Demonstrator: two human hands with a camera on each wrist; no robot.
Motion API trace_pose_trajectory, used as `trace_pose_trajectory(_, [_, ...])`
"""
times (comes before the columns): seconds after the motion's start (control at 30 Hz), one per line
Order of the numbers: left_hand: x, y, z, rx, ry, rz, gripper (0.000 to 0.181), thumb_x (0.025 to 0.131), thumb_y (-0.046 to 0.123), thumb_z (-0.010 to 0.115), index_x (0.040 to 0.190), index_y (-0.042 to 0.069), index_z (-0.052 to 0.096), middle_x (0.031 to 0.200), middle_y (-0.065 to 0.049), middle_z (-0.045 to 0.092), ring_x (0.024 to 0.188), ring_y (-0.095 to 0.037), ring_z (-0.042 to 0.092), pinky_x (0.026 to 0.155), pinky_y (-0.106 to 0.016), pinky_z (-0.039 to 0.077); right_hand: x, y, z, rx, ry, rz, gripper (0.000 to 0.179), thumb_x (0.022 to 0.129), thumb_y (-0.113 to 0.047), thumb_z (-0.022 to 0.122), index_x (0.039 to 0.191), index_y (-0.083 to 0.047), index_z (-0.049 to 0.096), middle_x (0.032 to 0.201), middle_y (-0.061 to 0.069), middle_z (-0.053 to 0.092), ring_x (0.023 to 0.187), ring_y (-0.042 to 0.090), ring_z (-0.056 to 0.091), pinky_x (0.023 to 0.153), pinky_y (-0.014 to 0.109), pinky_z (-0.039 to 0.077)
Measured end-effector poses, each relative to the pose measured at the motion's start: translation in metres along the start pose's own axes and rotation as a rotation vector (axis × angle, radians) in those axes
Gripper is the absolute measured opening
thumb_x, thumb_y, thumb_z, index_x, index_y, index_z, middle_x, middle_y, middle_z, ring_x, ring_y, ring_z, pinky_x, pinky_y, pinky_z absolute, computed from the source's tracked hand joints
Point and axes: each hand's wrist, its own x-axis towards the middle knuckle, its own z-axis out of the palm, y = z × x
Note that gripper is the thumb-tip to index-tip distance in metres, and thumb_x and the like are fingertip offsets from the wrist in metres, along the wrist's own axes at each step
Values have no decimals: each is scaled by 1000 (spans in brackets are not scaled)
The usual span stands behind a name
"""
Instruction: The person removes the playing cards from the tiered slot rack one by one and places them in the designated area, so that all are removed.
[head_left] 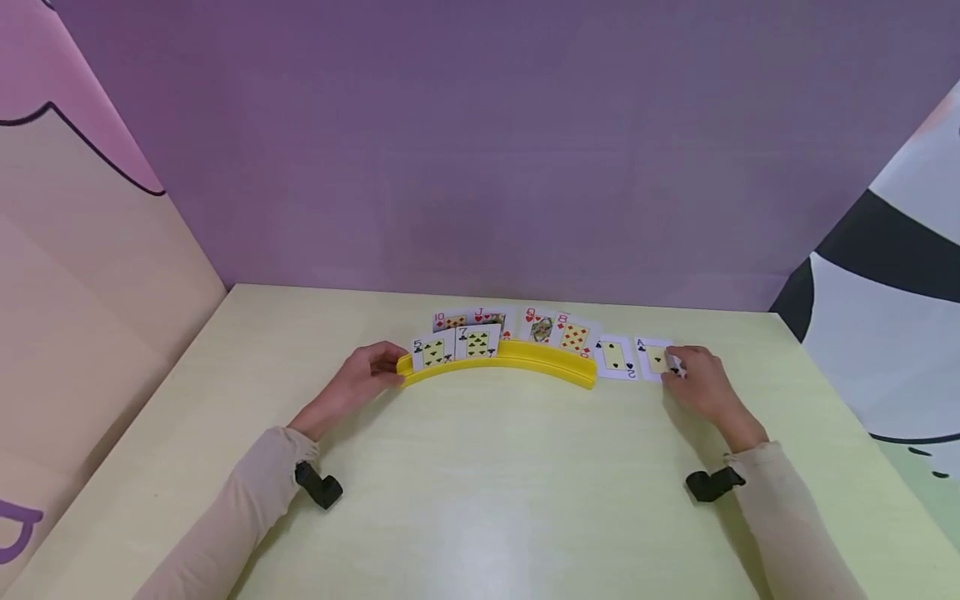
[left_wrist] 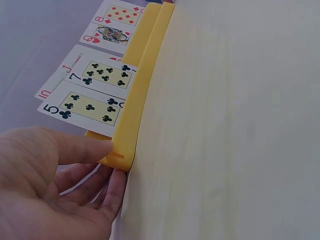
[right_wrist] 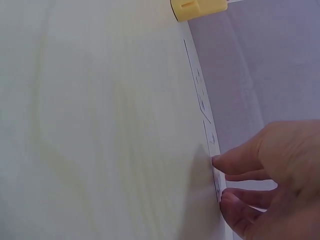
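Note:
A curved yellow card holder (head_left: 525, 357) lies on the table with playing cards standing in it. My left hand (head_left: 369, 372) grips its left end, thumb on one side and fingers around the other, as the left wrist view shows. Closest to this hand stand the five of clubs (left_wrist: 90, 107) and seven of clubs (left_wrist: 107, 75). Beyond the holder's right end, a black ace card (head_left: 654, 360) lies face up. My right hand (head_left: 701, 379) holds its right part between thumb and fingers, covering that end. A black two card (head_left: 617, 357) lies flat between ace and holder.
Behind the clubs stand a red ten (head_left: 441, 320) and a red jack (head_left: 491, 317). The queen of hearts (head_left: 540, 327) and eight of diamonds (head_left: 574, 335) stand further right. A purple wall (head_left: 480, 167) rises behind the pale table (head_left: 480, 467).

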Motion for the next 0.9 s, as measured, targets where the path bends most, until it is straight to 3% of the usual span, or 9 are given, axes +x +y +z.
trace_pose_trajectory(0.4, [1,3,-2,-3,-1,7,34,93,-3,62,127,-3,58,127,-21,60,110,-31,59,91,-35,52,2,-8,-6,64,34,61,41,91,0,59,129,15,54,126,42,49,98,48,58,81,57,45])
trace_pose_trajectory(0.57, [3,2,-1,-11,-5,3,35,93,-3,62,127,-4,58,127,-20,60,109,-31,59,90,-32,52,1,-20,-9,69,94,34,38,90,2,61,127,12,56,127,41,49,102,52,59,82,61,45])
trace_pose_trajectory(0.9, [1,0,0,-14,0,8,34,92,-4,63,126,-6,58,127,-22,60,109,-32,60,89,-32,53,0,-48,-18,94,188,-49,31,90,4,61,121,8,62,122,35,56,101,48,58,78,59,51])
